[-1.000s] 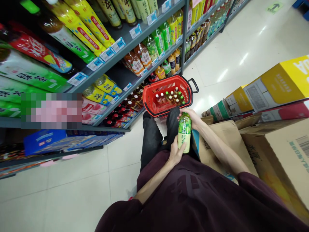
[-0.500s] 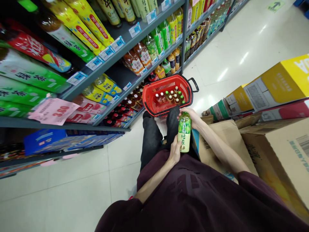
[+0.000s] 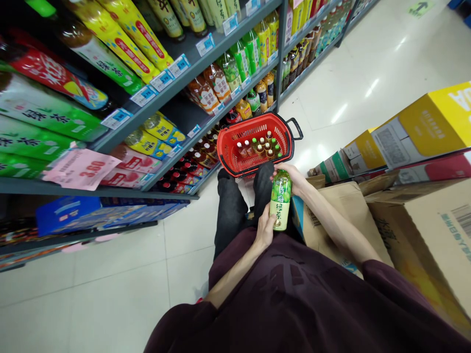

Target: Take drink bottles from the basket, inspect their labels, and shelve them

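From my remote station I note one green-labelled bottle [image 3: 280, 198] in two-handed hold over the wearer's lap, in front of the dark maroon shirt [image 3: 287, 294]. The left hand [image 3: 265, 226] is closed around the lower part, thumb and palm against the pale half of the label. The right hand [image 3: 291, 174] is gripping the top end; its fingers cover the cap, so I cannot tell whether the cap is on. The label faces up towards my camera, with the top end pointing away from the wearer. Just beyond the knees of the black trousers [image 3: 230, 211], I record a red basket [image 3: 226, 149] with a black handle, holding a group of small bottles [image 3: 261, 150] with white, green and brownish caps, mostly gathered towards its right side. To the left, grey shelving [image 3: 162, 100] carries rows of drinks and blue price labels; a pink price tag [image 3: 84, 169] on it reads 3.60. To the right, near the right forearm, lie brown cardboard boxes [image 3: 342, 206], with yellow cartons [image 3: 408, 132] beyond them.
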A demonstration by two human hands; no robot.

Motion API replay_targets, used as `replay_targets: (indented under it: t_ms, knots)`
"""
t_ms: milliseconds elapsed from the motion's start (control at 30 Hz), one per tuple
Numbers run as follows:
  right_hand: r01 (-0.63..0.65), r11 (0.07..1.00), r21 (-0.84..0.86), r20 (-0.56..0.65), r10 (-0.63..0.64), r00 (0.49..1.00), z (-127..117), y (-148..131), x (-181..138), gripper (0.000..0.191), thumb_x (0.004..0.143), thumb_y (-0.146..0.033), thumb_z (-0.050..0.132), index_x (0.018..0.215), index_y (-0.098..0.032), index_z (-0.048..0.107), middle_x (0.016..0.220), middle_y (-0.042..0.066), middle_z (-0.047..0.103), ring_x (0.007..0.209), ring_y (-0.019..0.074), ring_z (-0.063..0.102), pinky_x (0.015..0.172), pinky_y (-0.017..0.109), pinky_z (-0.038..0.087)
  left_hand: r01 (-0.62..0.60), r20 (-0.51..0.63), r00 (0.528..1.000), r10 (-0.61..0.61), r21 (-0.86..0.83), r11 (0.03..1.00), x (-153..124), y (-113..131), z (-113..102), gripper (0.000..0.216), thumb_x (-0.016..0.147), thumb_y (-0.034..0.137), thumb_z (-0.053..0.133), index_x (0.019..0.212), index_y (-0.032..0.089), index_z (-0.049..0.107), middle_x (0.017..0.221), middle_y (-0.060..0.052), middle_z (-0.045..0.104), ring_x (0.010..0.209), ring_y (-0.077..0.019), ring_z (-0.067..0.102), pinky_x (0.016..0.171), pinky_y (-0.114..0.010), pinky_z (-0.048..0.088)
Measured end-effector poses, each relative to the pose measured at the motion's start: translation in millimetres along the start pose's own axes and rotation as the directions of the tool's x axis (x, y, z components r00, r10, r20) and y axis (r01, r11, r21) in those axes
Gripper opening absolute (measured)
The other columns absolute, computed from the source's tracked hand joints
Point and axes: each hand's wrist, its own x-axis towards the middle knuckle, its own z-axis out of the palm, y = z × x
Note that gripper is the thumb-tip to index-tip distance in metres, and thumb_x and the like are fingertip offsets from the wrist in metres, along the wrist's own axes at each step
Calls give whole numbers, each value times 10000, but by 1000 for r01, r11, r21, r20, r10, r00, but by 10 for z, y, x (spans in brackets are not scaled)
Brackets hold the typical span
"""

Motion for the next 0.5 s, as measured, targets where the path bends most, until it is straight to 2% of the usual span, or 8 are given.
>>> replay_targets:
  t_ms: [300, 400, 500]
  knots:
    - [-84, 994, 65, -31, 87, 996, 19, -42, -8, 152, 712, -241, 752, 703, -210, 604, 595, -25, 665, 527, 146, 629, 468, 244, 515, -11, -15, 1000, 11, 19, 1000, -27, 51, 1, 515, 967, 532, 499, 1347, 185, 531, 1167, -90, 697, 1020, -253, 662, 911, -366, 494]
    - [-93, 994, 66, -48, 96, 994, 6, -40, 5, 143, 699, -245, 742, 705, -210, 604, 606, -22, 672, 531, 143, 630, 483, 240, 523, -2, -49, 999, 1, -20, 1000, -28, 47, 11, 558, 881, 527, 643, 1310, 196, 512, 1081, -68, 661, 924, -223, 663, 820, -329, 513]
    - [-41, 999, 30, -70, 43, 997, -6, -30, 15, 136, 678, -244, 738, 695, -212, 608, 605, -19, 679, 538, 143, 632, 506, 236, 532, 30, -94, 995, -35, -52, 998, -16, 26, 28, 649, 753, 486, 782, 1272, 212, 505, 979, -15, 583, 784, -170, 631, 693, -275, 498]
